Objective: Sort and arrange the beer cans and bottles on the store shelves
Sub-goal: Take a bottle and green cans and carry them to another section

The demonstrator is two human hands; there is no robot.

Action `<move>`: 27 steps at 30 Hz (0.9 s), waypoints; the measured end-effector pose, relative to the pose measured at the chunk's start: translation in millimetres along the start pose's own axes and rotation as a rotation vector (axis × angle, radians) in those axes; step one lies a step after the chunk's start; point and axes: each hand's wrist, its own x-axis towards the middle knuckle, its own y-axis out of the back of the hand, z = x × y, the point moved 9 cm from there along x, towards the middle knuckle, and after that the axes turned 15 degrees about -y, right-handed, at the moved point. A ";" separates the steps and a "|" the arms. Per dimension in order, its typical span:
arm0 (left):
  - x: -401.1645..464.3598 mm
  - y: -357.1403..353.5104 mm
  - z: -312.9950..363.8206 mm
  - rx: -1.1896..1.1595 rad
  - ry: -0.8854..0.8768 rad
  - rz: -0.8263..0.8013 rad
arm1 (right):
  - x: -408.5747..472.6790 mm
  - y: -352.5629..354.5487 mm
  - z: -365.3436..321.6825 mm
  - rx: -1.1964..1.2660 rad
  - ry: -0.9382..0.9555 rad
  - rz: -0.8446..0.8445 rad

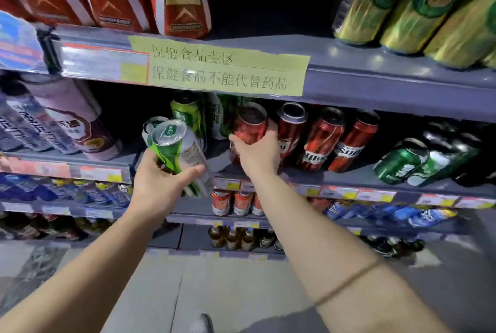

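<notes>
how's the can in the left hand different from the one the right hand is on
The green and white can is held clear of the shelf in the left hand, together with a second can behind it; the red can stands on the shelf at the left end of a red row, under the right hand. The green one tilts with its silver top towards the camera; the red one's top is dark. Both are tall beer cans.
</notes>
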 end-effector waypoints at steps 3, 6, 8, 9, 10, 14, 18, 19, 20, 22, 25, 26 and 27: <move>9.1 -14.2 4.3 -0.016 -0.031 -0.028 | -22.3 26.3 17.0 0.233 0.048 0.020; 14.1 -37.3 15.6 -0.029 -0.085 -0.065 | -42.5 72.2 31.1 0.427 0.124 0.058; 18.5 -50.6 22.1 -0.031 -0.102 -0.082 | -48.8 105.3 45.7 0.496 0.141 0.101; 21.0 -55.9 23.4 -0.032 -0.102 -0.083 | -49.4 123.3 53.6 0.514 0.151 0.139; 22.8 -60.2 23.8 -0.033 -0.097 -0.079 | -47.4 141.0 61.8 0.533 0.154 0.177; 25.1 -68.7 23.3 -0.021 -0.078 -0.032 | -19.2 203.6 87.4 0.481 0.103 0.362; 21.0 -69.2 20.0 -0.009 -0.053 0.011 | 22.9 224.0 95.8 0.319 0.013 0.400; 19.3 -68.8 19.9 -0.002 -0.047 0.019 | 32.1 225.2 95.9 0.278 -0.007 0.400; 17.9 -68.7 20.3 0.004 -0.042 0.024 | 40.8 226.4 94.9 0.241 -0.019 0.403; 15.6 -69.2 21.3 0.004 -0.034 0.037 | 55.6 228.6 91.0 0.177 -0.026 0.401; 13.5 -70.1 24.5 0.005 -0.026 0.053 | 75.0 228.4 88.8 0.112 -0.052 0.368; 13.4 -70.3 25.7 0.007 -0.023 0.058 | 80.6 227.4 90.1 0.098 -0.065 0.353; 14.1 -70.3 26.9 0.009 -0.022 0.059 | 85.6 226.3 91.5 0.086 -0.075 0.339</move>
